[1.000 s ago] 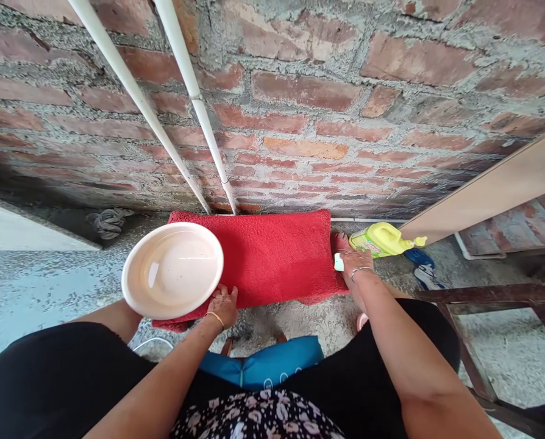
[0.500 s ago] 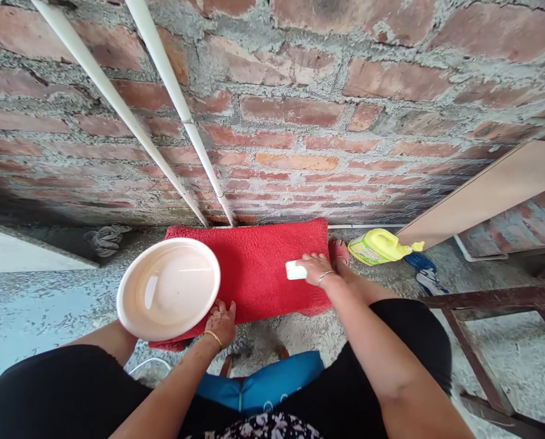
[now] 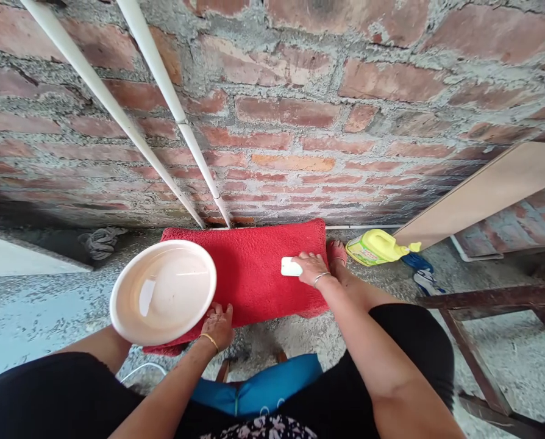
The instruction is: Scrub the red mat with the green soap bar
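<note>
A red textured cloth point(image 3: 258, 268) covers a low, long surface in front of me. My right hand point(image 3: 312, 268) is closed on the near end of a small white rounded block point(image 3: 291, 267), held against the cloth; its exact kind is not clear. On the cloth's left end stands a pale pink basin point(image 3: 117, 317) with water in it. Just right of the basin, my left hand point(image 3: 219, 323) lies on the cloth's near edge with its fingers apart, holding nothing. Part of its fingers sits close under the basin's rim.
Two white pipes point(image 3: 181, 122) run down the brick wall point(image 3: 291, 113) behind the cloth. At right are a yellow jug point(image 3: 374, 247), a leaning board point(image 3: 478, 195) and a dark wooden frame point(image 3: 487, 299). A blue cushion point(image 3: 272, 378) lies below me; a crumpled grey cloth point(image 3: 101, 242) is at left.
My right hand and the white block have shifted slightly left over the cloth. The whole view has also drifted a little; my left hand stays beside the basin.
</note>
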`<state>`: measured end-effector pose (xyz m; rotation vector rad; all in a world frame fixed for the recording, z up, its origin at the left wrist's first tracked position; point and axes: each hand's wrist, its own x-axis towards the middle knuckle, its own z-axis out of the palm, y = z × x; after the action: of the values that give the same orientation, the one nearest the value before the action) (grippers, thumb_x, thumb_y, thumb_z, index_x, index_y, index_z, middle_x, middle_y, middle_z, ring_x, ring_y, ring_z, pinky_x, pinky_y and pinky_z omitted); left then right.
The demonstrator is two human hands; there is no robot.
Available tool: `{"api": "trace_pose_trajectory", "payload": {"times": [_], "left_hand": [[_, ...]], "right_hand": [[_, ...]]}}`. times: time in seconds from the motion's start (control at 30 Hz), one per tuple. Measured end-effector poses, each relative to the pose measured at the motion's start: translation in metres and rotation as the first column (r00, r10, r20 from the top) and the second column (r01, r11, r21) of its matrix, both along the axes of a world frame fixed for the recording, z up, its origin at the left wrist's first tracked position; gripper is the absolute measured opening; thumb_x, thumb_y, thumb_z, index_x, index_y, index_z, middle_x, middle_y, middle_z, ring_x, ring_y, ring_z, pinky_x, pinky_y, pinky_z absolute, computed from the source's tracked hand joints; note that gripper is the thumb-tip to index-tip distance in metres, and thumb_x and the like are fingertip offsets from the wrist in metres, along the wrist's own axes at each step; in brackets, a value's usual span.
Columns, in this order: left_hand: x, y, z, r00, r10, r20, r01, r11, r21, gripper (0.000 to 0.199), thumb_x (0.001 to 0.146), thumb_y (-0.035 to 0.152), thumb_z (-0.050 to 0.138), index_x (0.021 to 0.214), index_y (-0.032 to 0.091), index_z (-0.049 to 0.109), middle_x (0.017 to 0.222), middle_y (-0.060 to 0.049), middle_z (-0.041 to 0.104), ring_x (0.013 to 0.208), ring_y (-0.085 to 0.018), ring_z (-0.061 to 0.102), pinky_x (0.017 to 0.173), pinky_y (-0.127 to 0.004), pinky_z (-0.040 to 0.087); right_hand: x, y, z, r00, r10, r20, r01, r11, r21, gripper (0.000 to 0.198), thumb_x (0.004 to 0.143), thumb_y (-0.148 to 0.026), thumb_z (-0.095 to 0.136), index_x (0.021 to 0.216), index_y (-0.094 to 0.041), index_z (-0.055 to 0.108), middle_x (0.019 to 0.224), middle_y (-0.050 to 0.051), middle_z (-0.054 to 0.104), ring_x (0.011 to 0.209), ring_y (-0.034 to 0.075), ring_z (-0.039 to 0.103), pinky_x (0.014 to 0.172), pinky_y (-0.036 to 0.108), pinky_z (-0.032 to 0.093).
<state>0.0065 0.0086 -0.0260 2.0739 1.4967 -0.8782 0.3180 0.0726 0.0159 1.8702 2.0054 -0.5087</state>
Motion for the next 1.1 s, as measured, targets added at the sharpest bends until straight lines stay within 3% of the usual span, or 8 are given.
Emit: {"api": "trace_pose_trajectory", "payload": {"times": [0.17, 0.3, 0.4, 0.57, 0.7, 0.83, 0.93, 1.1], "left_hand": [[0.000, 0.000, -0.002, 1.000, 0.008, 0.003, -0.009, 1.000, 0.006, 0.071, 0.076, 0.027, 0.052, 0.141, 0.011, 0.028, 0.139, -0.033, 0.027, 0.119, -0.036, 0.046, 0.093, -0.041, 0.037], [0.000, -0.001, -0.005, 1.000, 0.020, 0.010, -0.021, 0.999, 0.024, 0.070, 0.076, 0.027, 0.051, 0.141, 0.013, 0.030, 0.139, -0.032, 0.027, 0.118, -0.036, 0.047, 0.093, -0.043, 0.037], [0.001, -0.001, -0.005, 1.000, 0.018, 0.008, -0.018, 0.999, 0.033, 0.070, 0.076, 0.028, 0.052, 0.140, 0.012, 0.030, 0.139, -0.032, 0.028, 0.117, -0.036, 0.047, 0.092, -0.043, 0.038], [0.002, -0.003, -0.006, 1.000, -0.008, -0.017, 0.009, 0.999, 0.040, 0.071, 0.076, 0.027, 0.051, 0.140, 0.010, 0.029, 0.139, -0.033, 0.029, 0.115, -0.035, 0.050, 0.090, -0.042, 0.039], [0.001, -0.004, -0.007, 1.000, -0.017, -0.025, 0.018, 0.999, 0.043, 0.072, 0.076, 0.028, 0.050, 0.142, 0.011, 0.027, 0.140, -0.033, 0.027, 0.118, -0.036, 0.047, 0.092, -0.043, 0.037], [0.003, -0.005, -0.006, 0.999, -0.023, -0.032, 0.024, 0.999, 0.039, 0.072, 0.076, 0.027, 0.052, 0.141, 0.009, 0.028, 0.139, -0.035, 0.028, 0.118, -0.037, 0.047, 0.092, -0.044, 0.036], [0.004, -0.005, -0.005, 1.000, -0.021, -0.019, 0.022, 0.999, 0.048, 0.071, 0.076, 0.027, 0.052, 0.141, 0.008, 0.029, 0.138, -0.035, 0.029, 0.117, -0.037, 0.048, 0.092, -0.044, 0.037], [0.003, -0.005, -0.005, 1.000, -0.002, -0.013, 0.003, 0.999, 0.048, 0.073, 0.075, 0.026, 0.054, 0.141, 0.008, 0.028, 0.139, -0.035, 0.027, 0.117, -0.038, 0.047, 0.091, -0.043, 0.037]], "right_hand": [[0.043, 0.000, -0.001, 0.983, -0.146, 0.113, 0.152, 0.987, -0.053, 0.055, 0.072, -0.025, 0.057, 0.126, -0.033, 0.049, 0.123, 0.007, 0.050, 0.109, 0.025, 0.047, 0.088, 0.041, 0.031], [0.087, 0.000, 0.013, 0.881, -0.358, 0.308, 0.365, 0.930, 0.036, 0.050, 0.076, -0.030, 0.053, 0.126, -0.026, 0.051, 0.133, 0.014, 0.042, 0.117, 0.032, 0.042, 0.090, 0.046, 0.030], [0.054, 0.001, 0.013, 0.919, -0.326, 0.222, 0.316, 0.945, 0.081, 0.052, 0.076, -0.035, 0.052, 0.128, -0.027, 0.050, 0.124, 0.014, 0.048, 0.110, 0.029, 0.046, 0.089, 0.042, 0.030], [-0.059, -0.013, -0.015, 0.997, -0.046, -0.055, 0.053, 0.989, 0.135, 0.057, 0.080, -0.040, 0.049, 0.135, -0.033, 0.039, 0.121, 0.009, 0.049, 0.103, 0.024, 0.049, 0.088, 0.037, 0.030], [-0.050, -0.032, -0.031, 0.995, -0.102, -0.016, 0.103, 0.986, 0.133, 0.055, 0.083, -0.043, 0.047, 0.136, -0.034, 0.038, 0.126, 0.010, 0.045, 0.107, 0.025, 0.047, 0.089, 0.037, 0.029], [0.023, -0.044, -0.030, 0.838, -0.529, 0.135, 0.514, 0.848, 0.133, 0.060, 0.083, -0.048, 0.045, 0.139, -0.029, 0.034, 0.117, 0.012, 0.050, 0.099, 0.024, 0.054, 0.080, 0.034, 0.036], [0.037, -0.040, -0.029, 0.733, -0.673, 0.096, 0.655, 0.737, 0.168, 0.066, 0.085, -0.053, 0.038, 0.142, -0.022, 0.028, 0.112, 0.014, 0.051, 0.093, 0.023, 0.057, 0.075, 0.031, 0.038], [-0.048, -0.029, -0.038, 0.958, -0.276, -0.070, 0.284, 0.944, 0.167, 0.061, 0.081, -0.051, 0.048, 0.137, -0.029, 0.037, 0.116, 0.010, 0.049, 0.097, 0.022, 0.053, 0.084, 0.032, 0.036]]}}
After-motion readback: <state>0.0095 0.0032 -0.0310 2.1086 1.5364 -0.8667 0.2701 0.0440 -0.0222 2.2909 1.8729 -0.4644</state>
